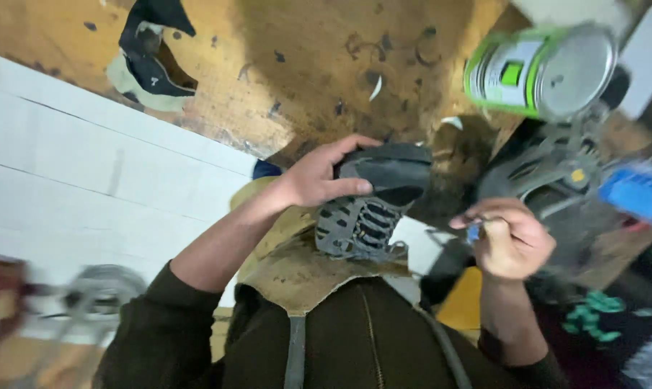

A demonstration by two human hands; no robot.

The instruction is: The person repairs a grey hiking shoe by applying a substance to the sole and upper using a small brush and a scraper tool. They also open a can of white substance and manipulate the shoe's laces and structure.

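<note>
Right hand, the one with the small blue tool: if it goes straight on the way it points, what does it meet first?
Probably the grey shoe that the left hand holds; the right hand points leftward at it, though depth is unclear.

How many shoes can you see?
2, I think. One grey shoe sits under the left hand, on the lap. Another grey shoe lies on the bench beyond the right hand, below the tin can. Blur may hide more.

Grey-black shoe (373,205), strappy cut-out upper, toe toward 12 o'clock, held over the lap at frame centre; small blue-tipped tool (474,232) at its 3 o'clock, pinched, details blurred.
</note>
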